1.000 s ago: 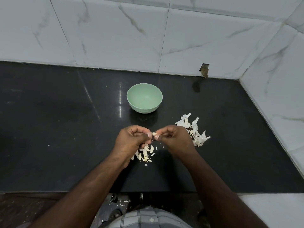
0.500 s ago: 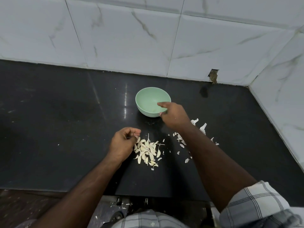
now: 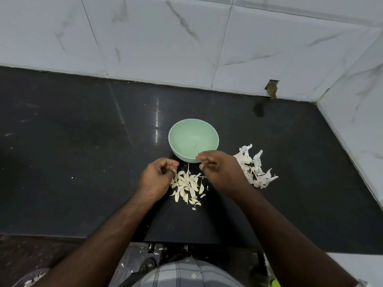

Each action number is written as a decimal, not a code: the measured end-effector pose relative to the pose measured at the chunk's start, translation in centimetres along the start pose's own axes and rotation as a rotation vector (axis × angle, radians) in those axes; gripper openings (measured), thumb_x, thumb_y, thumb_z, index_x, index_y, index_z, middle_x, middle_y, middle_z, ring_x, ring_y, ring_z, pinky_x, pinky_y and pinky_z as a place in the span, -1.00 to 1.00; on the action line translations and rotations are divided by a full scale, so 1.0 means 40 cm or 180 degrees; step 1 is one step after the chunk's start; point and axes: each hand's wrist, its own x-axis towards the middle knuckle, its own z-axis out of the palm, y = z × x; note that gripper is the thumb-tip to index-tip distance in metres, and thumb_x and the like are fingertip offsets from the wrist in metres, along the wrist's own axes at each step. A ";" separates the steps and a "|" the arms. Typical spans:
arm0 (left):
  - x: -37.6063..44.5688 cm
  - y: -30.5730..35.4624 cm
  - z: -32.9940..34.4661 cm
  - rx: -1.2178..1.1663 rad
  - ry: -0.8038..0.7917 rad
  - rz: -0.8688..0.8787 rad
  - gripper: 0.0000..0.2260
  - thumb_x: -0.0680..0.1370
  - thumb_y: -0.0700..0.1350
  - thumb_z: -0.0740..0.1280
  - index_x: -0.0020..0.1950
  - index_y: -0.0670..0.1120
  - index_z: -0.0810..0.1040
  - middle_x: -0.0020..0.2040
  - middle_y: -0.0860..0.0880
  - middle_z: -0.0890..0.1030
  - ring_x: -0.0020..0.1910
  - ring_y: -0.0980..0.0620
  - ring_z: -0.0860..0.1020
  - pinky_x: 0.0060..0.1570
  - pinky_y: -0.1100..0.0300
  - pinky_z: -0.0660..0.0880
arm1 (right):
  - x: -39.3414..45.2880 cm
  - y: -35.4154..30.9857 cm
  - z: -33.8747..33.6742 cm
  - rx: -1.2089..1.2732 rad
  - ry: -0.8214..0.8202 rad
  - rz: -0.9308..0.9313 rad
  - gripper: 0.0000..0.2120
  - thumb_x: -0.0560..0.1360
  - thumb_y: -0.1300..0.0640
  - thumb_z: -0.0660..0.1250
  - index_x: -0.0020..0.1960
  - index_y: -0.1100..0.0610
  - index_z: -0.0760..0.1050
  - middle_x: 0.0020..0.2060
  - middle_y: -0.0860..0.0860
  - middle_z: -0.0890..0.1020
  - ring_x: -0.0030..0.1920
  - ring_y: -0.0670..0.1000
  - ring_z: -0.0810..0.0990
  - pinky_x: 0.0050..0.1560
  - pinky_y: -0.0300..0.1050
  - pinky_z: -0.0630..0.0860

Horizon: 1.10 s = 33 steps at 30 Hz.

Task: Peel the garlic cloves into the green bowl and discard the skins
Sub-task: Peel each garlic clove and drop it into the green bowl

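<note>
No brand, label or writing can be read anywhere in view. A small round pale green bowl stands on the glossy black stone countertop, and one tiny pale peeled garlic clove lies at the bottom of it — nothing else inside.

My left hand hovers just in front and to the left of the bowl, its fingers curled in toward the thumb with the tips together; I cannot tell whether anything is pinched between them. My right hand is beside it, partly overlapping the bowl's near rim, its fingers loosely bent and slightly apart, gripping nothing that I can see.

Between and just below my two hands lies a loose heap of cream-coloured unpeeled garlic cloves on the counter. To the right, partly hidden by my right hand, is a pile of thin white papery garlic skins — close to the bowl but not touching it.

White marble-veined wall tiles rise behind the counter and along its right side.
</note>
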 end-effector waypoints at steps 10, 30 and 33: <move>-0.003 -0.006 0.006 0.0334 -0.0025 0.0074 -0.76 0.55 -0.18 0.44 -0.06 0.21 0.62 -0.08 0.16 0.68 -0.11 0.21 0.64 -0.08 0.26 0.52 | -0.074 0.079 -0.029 -0.0631 0.0097 0.0898 -0.81 0.54 0.14 0.38 0.12 0.02 0.67 -0.11 -0.07 0.67 -0.09 -0.06 0.60 0.06 -0.10 0.52; -0.029 0.026 0.015 0.0213 0.0322 0.0080 -0.80 0.55 -0.22 0.37 0.00 0.09 0.67 -0.17 0.12 0.65 -0.24 0.21 0.57 -0.20 0.28 0.47 | -0.124 0.054 0.023 -0.0459 0.0021 0.0038 -0.92 0.56 0.18 0.34 -0.04 0.03 0.58 -0.15 -0.13 0.61 -0.09 -0.14 0.54 -0.01 -0.14 0.48; -0.038 0.047 0.016 0.0111 0.0337 0.0246 -0.79 0.55 -0.21 0.39 -0.02 0.11 0.67 -0.19 0.19 0.65 -0.24 0.28 0.57 -0.16 0.32 0.48 | -0.125 0.041 0.009 0.0398 0.0256 0.0484 -0.75 0.52 0.24 0.41 0.04 -0.11 0.63 -0.15 -0.13 0.68 -0.12 -0.18 0.63 0.01 -0.21 0.56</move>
